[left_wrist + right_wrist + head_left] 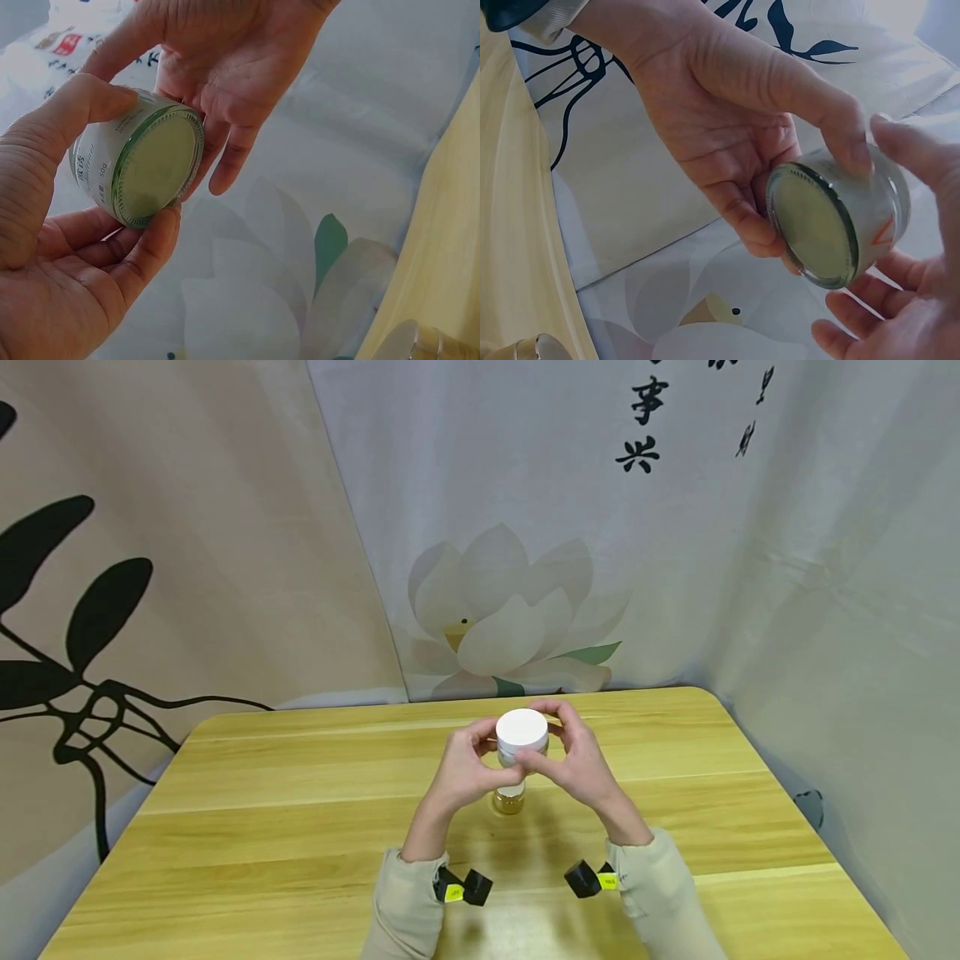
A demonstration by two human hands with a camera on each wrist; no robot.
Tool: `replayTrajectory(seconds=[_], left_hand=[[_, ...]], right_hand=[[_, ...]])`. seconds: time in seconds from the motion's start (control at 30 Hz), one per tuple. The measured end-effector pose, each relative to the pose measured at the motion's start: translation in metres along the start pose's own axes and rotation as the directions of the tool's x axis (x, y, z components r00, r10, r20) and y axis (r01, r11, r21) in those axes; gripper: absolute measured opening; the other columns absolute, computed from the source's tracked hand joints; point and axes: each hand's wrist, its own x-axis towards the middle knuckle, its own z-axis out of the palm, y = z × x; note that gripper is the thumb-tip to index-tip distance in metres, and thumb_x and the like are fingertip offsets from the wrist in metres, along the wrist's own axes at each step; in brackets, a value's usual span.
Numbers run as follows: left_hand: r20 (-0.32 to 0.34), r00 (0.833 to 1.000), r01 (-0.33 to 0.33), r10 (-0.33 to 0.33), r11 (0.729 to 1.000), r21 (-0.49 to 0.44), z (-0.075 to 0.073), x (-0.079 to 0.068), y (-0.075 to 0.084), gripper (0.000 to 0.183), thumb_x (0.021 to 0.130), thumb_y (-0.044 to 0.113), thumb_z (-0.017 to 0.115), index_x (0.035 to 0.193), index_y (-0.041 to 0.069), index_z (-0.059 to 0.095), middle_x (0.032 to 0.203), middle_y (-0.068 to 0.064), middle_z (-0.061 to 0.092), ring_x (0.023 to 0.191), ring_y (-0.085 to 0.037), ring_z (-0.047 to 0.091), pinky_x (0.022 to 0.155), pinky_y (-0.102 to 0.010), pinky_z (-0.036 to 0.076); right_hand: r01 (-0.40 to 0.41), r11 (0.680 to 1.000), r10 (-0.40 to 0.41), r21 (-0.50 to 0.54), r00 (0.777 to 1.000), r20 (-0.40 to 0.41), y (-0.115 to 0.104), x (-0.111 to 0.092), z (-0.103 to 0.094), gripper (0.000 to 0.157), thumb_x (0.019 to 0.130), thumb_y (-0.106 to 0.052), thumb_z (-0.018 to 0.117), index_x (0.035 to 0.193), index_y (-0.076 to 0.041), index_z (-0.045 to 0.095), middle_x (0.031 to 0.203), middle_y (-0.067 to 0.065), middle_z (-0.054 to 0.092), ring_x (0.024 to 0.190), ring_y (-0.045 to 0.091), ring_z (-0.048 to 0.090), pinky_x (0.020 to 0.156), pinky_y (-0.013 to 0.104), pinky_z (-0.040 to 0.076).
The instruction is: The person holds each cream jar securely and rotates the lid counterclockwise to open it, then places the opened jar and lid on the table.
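A glass cream jar (pixel 522 732) with a white lid is held up above the table between both hands. My left hand (pixel 463 770) grips one side of the jar, thumb on the near side and fingers curled behind. On the opposite side my right hand (pixel 579 767) holds it the same way. In the left wrist view the jar's pale green glass base (pixel 161 169) faces the camera, and small print runs along its wall. Part of a red mark shows on the jar's side (pixel 877 236) in the right wrist view. Below it stands a small gold jar (pixel 510 800), its top partly covered by the hands.
The wooden table (pixel 300 843) spreads out on both sides of the arms. Behind it hangs a printed curtain (pixel 517 602) with a lotus and black characters. Black wrist cameras (pixel 476 887) sit at both sleeve cuffs.
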Motion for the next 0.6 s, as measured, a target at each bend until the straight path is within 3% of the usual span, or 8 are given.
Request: replayTrajectory(seconds=[0.4, 0.6], left_hand=[[0.003, 1.000, -0.004, 0.004, 1.000, 0.005, 0.0000, 0.0003, -0.0003, 0.043, 0.068, -0.001, 0.076, 0.108, -0.006, 0.063, 0.100, -0.016, 0.064, 0.087, -0.018, 0.057, 0.075, -0.029, 0.051], [0.005, 1.000, -0.011, 0.011, 1.000, 0.004, 0.0002, 0.0007, 0.0000, 0.044, 0.068, -0.001, 0.076, 0.110, -0.007, 0.062, 0.103, -0.017, 0.064, 0.089, -0.020, 0.058, 0.076, -0.028, 0.051]], right_hand=[[0.031, 0.999, -0.032, 0.035, 0.999, 0.021, 0.0001, -0.0007, -0.0017, 0.040, 0.084, -0.003, 0.063, 0.122, 0.007, 0.053, 0.120, 0.018, 0.050, 0.108, 0.017, 0.046, 0.093, 0.032, 0.039], [0.065, 0.989, -0.062, 0.132, 0.998, -0.028, 0.0000, 0.0001, -0.0015, 0.041, 0.085, -0.002, 0.060, 0.122, 0.013, 0.049, 0.116, 0.013, 0.052, 0.104, 0.014, 0.050, 0.089, 0.025, 0.041]])
